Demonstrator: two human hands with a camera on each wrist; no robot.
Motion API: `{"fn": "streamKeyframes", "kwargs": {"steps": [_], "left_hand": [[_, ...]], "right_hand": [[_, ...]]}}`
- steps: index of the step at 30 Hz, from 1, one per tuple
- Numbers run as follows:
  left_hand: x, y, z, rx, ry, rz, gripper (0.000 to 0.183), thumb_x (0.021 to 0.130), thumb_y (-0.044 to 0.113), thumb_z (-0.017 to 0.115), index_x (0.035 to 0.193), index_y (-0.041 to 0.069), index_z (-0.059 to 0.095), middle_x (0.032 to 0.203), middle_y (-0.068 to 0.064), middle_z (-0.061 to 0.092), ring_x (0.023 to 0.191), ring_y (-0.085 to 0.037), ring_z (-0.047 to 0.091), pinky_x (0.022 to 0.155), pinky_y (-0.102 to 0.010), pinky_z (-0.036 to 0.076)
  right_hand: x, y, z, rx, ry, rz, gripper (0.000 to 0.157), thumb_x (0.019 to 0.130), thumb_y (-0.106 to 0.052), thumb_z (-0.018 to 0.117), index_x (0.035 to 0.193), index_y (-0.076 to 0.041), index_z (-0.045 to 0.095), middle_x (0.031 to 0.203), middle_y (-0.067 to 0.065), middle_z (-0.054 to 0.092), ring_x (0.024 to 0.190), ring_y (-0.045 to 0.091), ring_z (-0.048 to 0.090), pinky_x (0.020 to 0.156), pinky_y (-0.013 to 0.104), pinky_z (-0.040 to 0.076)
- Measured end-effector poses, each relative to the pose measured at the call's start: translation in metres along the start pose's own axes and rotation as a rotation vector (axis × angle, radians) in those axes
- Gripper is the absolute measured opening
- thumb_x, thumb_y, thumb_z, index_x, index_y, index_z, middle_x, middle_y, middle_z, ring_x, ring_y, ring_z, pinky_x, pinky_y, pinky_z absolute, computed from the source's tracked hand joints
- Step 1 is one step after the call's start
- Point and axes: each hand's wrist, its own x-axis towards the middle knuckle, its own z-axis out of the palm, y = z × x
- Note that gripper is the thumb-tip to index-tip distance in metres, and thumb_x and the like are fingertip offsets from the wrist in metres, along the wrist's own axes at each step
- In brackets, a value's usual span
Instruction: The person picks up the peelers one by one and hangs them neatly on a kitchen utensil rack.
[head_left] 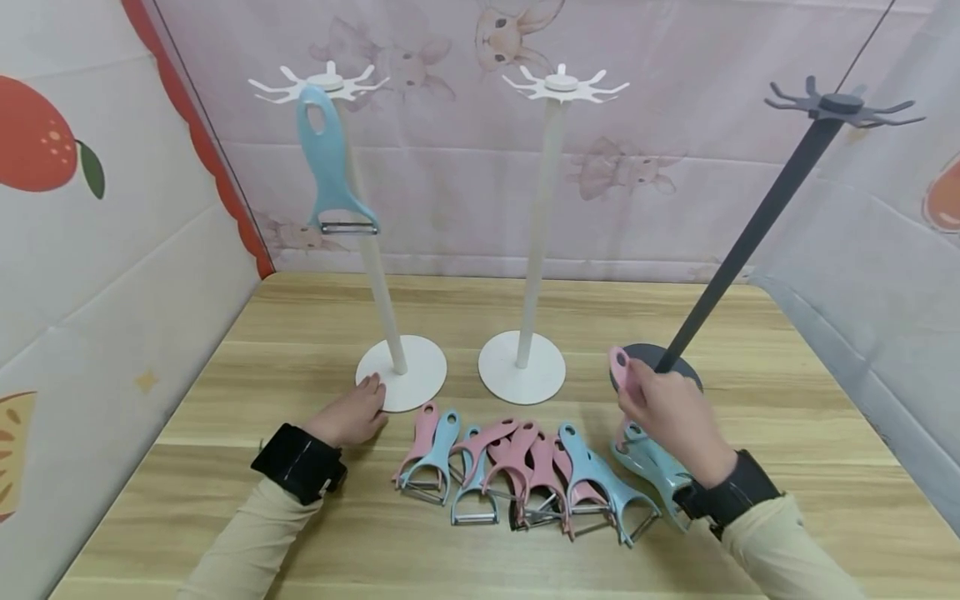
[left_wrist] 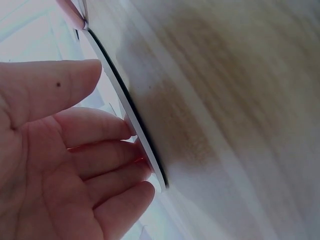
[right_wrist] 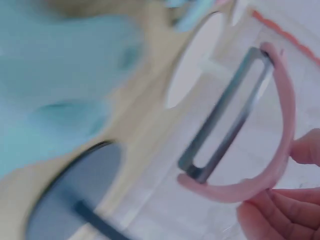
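Note:
My left hand [head_left: 352, 415] rests at the near-left edge of the left white stand's round base [head_left: 420, 371]; in the left wrist view its fingertips touch the rim, thumb held apart. In my right hand [head_left: 678, 417] is a pink peeler [right_wrist: 282, 160], pinched by its handle between thumb and fingers, near the dark stand's base [head_left: 686, 372]. Its metal blade shows plainly in the right wrist view. A light blue peeler [head_left: 328, 162] hangs by its handle hole from the left stand's hooks [head_left: 330, 82]. Several pink and blue peelers [head_left: 517, 471] lie in a row on the table.
A second white stand [head_left: 534, 250] rises in the middle, its hooks bare. The dark grey stand [head_left: 750, 225] stands at right, also with bare hooks. Teal peelers [head_left: 652, 462] lie beneath my right hand. A printed cloth wall [head_left: 465, 200] closes off the table's back.

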Motion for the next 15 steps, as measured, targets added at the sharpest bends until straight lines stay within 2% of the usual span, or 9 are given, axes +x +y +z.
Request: {"fn": "streamKeyframes", "kwargs": {"steps": [6,8,12,15], "left_hand": [[0.000,0.000,-0.001,-0.004,0.005,0.004,0.044,0.088,0.005,0.051,0.119,-0.024,0.040,0.126,-0.045,0.031,0.121,-0.052,0.031,0.100,-0.053,0.028],[0.000,-0.001,-0.001,-0.007,0.005,0.004,0.044,0.088,0.005,0.051,0.119,-0.024,0.040,0.126,-0.045,0.031,0.121,-0.052,0.031,0.100,-0.053,0.028],[0.000,-0.001,0.000,-0.009,0.002,0.000,0.045,0.089,0.006,0.051,0.120,-0.024,0.039,0.127,-0.045,0.031,0.121,-0.052,0.031,0.100,-0.053,0.027],[0.000,0.000,0.001,-0.016,-0.003,-0.009,0.046,0.089,0.007,0.050,0.121,-0.024,0.038,0.128,-0.045,0.030,0.122,-0.052,0.030,0.101,-0.053,0.027]], "right_hand": [[0.036,-0.031,0.002,0.046,0.276,-0.229,0.040,0.077,-0.007,0.061,0.113,0.006,0.056,0.048,-0.002,0.043,0.038,0.003,0.028,0.034,0.019,0.025],[0.049,-0.044,0.001,0.074,0.332,-0.269,0.039,0.077,-0.007,0.062,0.114,0.005,0.056,0.053,0.001,0.049,0.039,0.005,0.033,0.034,0.019,0.026],[0.073,-0.069,-0.004,0.128,0.418,-0.315,0.044,0.076,-0.005,0.065,0.117,0.006,0.053,0.065,0.009,0.060,0.045,0.014,0.052,0.036,0.022,0.036],[0.093,-0.086,-0.009,0.147,0.489,-0.342,0.041,0.079,-0.006,0.064,0.116,0.007,0.053,0.069,0.011,0.063,0.052,0.017,0.058,0.039,0.026,0.042]]}}
